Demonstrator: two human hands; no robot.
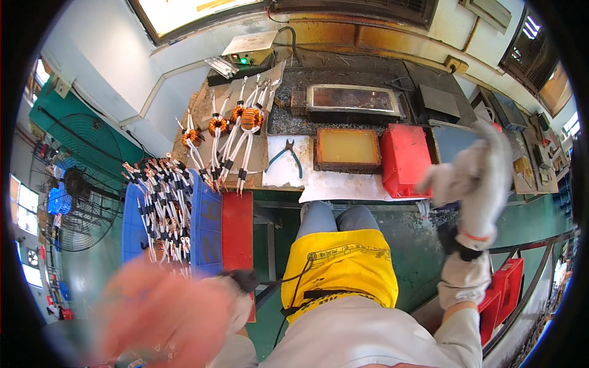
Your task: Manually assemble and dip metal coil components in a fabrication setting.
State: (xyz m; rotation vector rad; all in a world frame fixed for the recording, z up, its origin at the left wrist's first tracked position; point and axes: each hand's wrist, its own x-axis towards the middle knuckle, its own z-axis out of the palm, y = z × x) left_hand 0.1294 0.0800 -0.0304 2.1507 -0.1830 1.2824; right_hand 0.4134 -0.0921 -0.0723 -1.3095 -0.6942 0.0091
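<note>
My left hand (169, 310), in a pinkish-red glove, is smeared by motion at the lower left, beside the near end of a blue bin (207, 224). Whether it holds anything cannot be made out. The bin is packed with white-sleeved leads (165, 214) with black bands and copper ends. My right hand (469, 175), in a greyish-white glove, is raised on the right near a red plastic box (405, 161); its fingers are blurred too. Several copper-wound ring coils (251, 119) with white leads lie on cardboard at the bench's left. Blue-handled pliers (289, 157) lie on white paper.
A yellow-filled rectangular tray (348, 147) sits before a metal-rimmed pot (353, 99). A control box (250, 46) with a green light stands at the back left. There is a large fan (80, 184) on the far left and red bins (500, 294) at the lower right.
</note>
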